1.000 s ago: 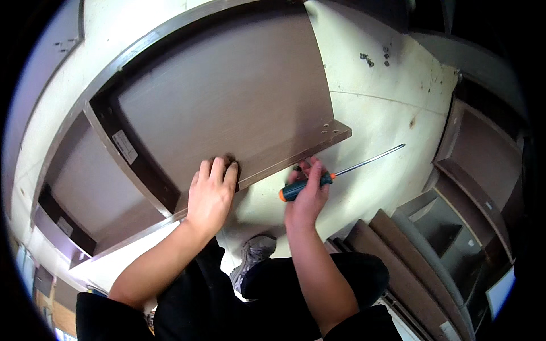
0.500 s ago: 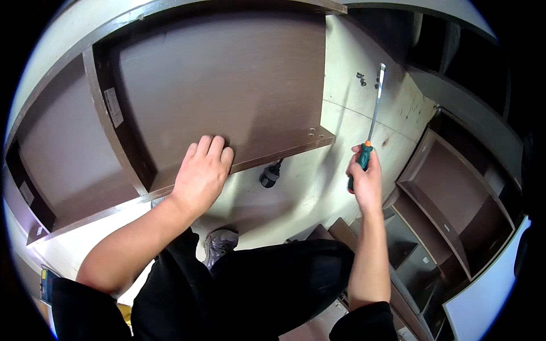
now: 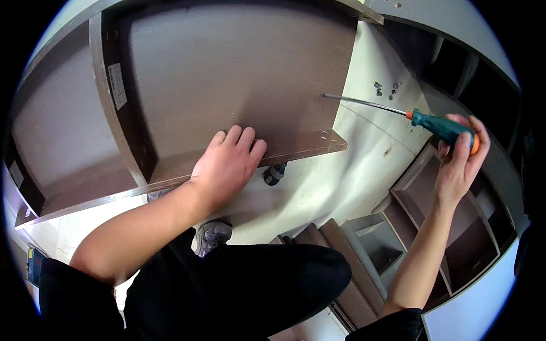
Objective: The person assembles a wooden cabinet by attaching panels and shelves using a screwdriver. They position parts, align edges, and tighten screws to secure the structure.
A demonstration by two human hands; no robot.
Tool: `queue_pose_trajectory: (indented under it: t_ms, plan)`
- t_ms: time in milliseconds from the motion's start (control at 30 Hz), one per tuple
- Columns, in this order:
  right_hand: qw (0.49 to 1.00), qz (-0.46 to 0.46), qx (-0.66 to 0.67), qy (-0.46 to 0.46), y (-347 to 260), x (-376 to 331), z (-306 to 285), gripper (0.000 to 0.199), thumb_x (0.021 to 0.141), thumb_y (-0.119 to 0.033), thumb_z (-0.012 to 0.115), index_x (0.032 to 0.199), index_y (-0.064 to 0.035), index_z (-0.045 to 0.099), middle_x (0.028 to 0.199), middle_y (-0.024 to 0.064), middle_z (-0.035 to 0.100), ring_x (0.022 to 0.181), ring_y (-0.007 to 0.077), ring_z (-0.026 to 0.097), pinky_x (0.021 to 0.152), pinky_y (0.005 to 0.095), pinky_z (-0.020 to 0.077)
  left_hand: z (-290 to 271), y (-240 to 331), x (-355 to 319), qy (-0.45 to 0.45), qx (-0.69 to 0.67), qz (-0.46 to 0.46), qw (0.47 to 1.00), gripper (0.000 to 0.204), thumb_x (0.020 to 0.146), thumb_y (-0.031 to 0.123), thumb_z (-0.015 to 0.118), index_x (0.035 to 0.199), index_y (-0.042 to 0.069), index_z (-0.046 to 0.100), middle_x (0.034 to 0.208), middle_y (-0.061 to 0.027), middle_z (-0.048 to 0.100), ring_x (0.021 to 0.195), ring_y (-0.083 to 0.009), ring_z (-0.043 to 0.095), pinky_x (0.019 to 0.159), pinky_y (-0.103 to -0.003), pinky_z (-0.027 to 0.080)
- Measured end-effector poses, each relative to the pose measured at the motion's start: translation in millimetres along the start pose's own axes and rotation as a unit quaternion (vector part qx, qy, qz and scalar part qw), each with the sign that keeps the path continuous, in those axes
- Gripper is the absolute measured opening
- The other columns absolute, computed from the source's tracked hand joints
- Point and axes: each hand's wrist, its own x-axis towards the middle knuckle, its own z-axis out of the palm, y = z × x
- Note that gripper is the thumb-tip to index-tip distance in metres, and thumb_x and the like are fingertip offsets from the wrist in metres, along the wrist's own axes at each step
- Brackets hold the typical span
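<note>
A brown wooden cabinet carcass with a divider lies in front of me. My left hand is closed over its near side board, the fingertips bent over the inner edge. In my right hand is a long screwdriver with a green and orange handle. Its metal shaft points left, the tip appearing over the right part of the cabinet panel; whether it touches cannot be seen. Small round holes show at the right end of the side board.
Small dark fittings lie on the pale floor beyond the cabinet. A black tool end pokes out beneath the side board. More brown cabinet frames stand at right, with loose boards near my knee. My shoe is below the cabinet.
My right hand has moved right and turned the screwdriver from pointing away to pointing left. The left hand keeps its hold on the side board, and the whole view has shifted slightly.
</note>
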Motion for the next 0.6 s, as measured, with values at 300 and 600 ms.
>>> queue_pose_trajectory:
  t_ms: [300, 600]
  plan:
    - [0.973, -0.149, -0.158, -0.079, -1.3, 85.9, 58.0, 0.042, 0.099, -0.040, 0.060, 0.122, -0.0059, 0.054, 0.098, 0.0077, 0.060, 0.092, 0.0171, 0.060, 0.084, 0.0289, 0.0493, -2.9, -3.9, 2.0, -0.002, -0.051, -0.018, 0.999, 0.035, 0.074, 0.005, 0.060, 0.109, 0.004, 0.055, 0.110, -0.0142, 0.053, 0.104, -0.0288, 0.051, 0.087, -0.037, 0.043]
    - [0.978, -0.045, -0.182, -0.094, 8.2, 69.4, 80.8, 0.036, 0.098, -0.038, 0.060, 0.116, -0.0071, 0.054, 0.090, 0.0074, 0.059, 0.080, 0.0165, 0.061, 0.073, 0.0301, 0.0521, -4.9, -4.4, 1.9, -0.020, -0.037, 0.007, 0.999, 0.030, 0.081, 0.010, 0.057, 0.110, 0.004, 0.053, 0.108, -0.0139, 0.053, 0.102, -0.0283, 0.051, 0.085, -0.037, 0.043]
